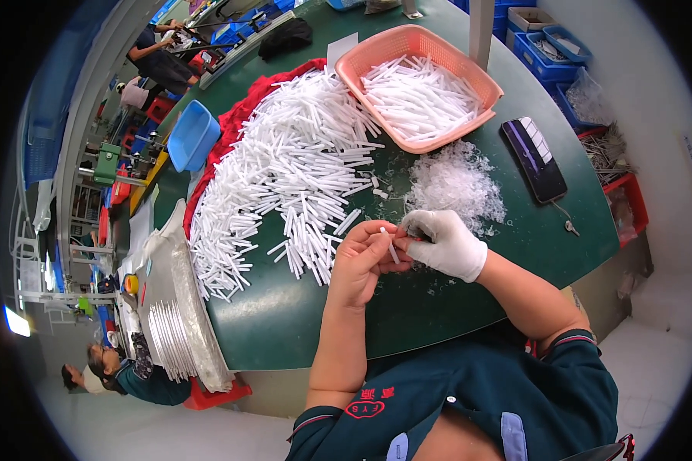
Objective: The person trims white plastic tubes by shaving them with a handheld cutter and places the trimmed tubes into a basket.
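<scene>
My bare left hand [359,263] grips a short white plastic tube [393,250] between thumb and fingers, over the near part of the table. Close against it, my right hand [452,246] wears a white glove with bare fingertips. Its thumb and fingers are pinched together beside the tube's upper end; what lies between them is too small to make out. Just beyond my hands sits a heap of clear plastic scraps [457,184]. To the left spreads a large pile of similar white tubes [284,154], and a pink basket [430,146] farther back holds more.
A phone [534,160] lies to the right, with a key [570,227] near it. Under the pile is a red cloth [224,131], beside a blue tray [193,137]. Silvery rods [173,338] lie at the left edge. Another person [150,376] sits at lower left.
</scene>
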Motion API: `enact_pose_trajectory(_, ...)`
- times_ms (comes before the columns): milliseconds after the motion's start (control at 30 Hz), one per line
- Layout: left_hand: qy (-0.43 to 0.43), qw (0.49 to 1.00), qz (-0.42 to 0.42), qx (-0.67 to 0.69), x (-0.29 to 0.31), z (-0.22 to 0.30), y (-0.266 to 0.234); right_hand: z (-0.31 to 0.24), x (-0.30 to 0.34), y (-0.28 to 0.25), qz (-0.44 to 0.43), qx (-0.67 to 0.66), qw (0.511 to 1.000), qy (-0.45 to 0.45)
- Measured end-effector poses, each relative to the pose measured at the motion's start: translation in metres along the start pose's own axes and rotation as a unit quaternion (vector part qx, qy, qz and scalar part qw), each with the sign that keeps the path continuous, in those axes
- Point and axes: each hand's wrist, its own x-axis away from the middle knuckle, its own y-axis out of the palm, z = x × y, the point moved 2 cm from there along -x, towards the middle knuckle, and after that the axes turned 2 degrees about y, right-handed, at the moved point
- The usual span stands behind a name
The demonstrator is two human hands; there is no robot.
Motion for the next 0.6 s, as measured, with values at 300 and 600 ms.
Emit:
enact_pose_trajectory(300, -0.019, 0.999, -0.013, 0.022, -0.002, -0.001, -0.005, 0.001, -0.001, -0.01, 0.06, -0.053, 0.996, 0.026)
enact_pose_trajectory(600, 0.06, 0.99, 0.007, -0.13, 0.001, -0.011, 0.015, 0.001, -0.001, -0.001, 0.024, 0.039, 0.998, 0.031)
